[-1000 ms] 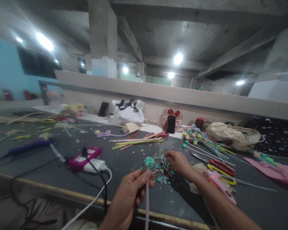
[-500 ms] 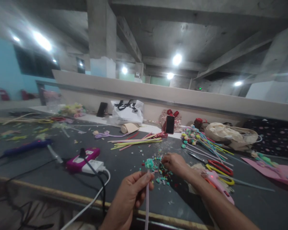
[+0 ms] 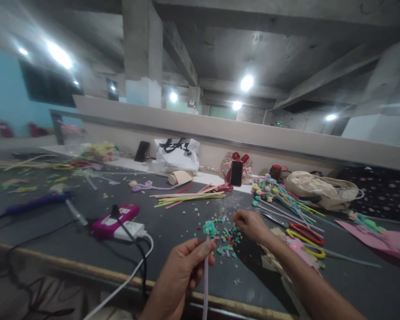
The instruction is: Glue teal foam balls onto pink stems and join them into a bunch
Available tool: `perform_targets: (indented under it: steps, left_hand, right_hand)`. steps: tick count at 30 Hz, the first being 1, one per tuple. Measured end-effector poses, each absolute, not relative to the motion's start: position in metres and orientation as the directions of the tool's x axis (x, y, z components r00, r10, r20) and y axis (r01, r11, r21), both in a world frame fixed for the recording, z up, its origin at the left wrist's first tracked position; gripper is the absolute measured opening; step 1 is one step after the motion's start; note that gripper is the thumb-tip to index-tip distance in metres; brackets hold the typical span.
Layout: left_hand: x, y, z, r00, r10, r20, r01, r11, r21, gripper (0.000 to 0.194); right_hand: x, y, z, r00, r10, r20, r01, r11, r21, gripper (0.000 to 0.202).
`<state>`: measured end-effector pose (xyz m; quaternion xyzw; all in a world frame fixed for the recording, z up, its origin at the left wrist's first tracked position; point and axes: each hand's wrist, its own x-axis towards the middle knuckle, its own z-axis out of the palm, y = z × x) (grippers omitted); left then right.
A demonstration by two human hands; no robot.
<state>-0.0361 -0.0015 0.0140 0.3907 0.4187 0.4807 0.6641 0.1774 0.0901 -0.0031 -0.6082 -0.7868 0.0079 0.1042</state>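
Note:
My left hand (image 3: 190, 262) pinches a pale lilac stick (image 3: 206, 289) just below its top, where a rounded cluster of mint-green bits (image 3: 209, 228) sits. The stick stands nearly upright over the table's front edge. My right hand (image 3: 250, 223) is to the right of the cluster, its fingers curled together low over the table. Whether it has a small bit between its fingertips is hidden. Beside and below those fingers lie scattered small green, red and yellow pieces (image 3: 228, 238). A pink glue gun (image 3: 300, 249) with a red light lies partly behind my right forearm.
Red-handled scissors (image 3: 306, 233) and finished-looking flower sticks (image 3: 280, 195) lie to the right. Yellow and pink sticks (image 3: 190, 198) lie ahead, before a propped phone (image 3: 236, 173). A magenta power strip (image 3: 103, 226) with cables and a blue glue gun (image 3: 36, 204) occupy the left.
My right hand has moved a little to the right, away from the green cluster, over the loose bits. My left hand and its stick have shifted only very slightly to the right.

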Motion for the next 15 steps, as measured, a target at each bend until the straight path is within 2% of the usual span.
perform_targets:
  steps: [6, 15]
  left_hand:
    - [-0.036, -0.001, 0.011, 0.19, 0.962, -0.198, -0.302, 0.249, 0.92, 0.024]
    - [-0.033, -0.001, 0.011, 0.211, 0.959, -0.188, -0.286, 0.245, 0.926, 0.025]
  right_hand:
    - [0.181, 0.088, -0.002, -0.24, 0.955, 0.174, 0.952, 0.267, -0.152, 0.016]
    - [0.157, 0.091, -0.006, -0.275, 0.96, 0.046, 0.947, 0.279, -0.158, 0.016]
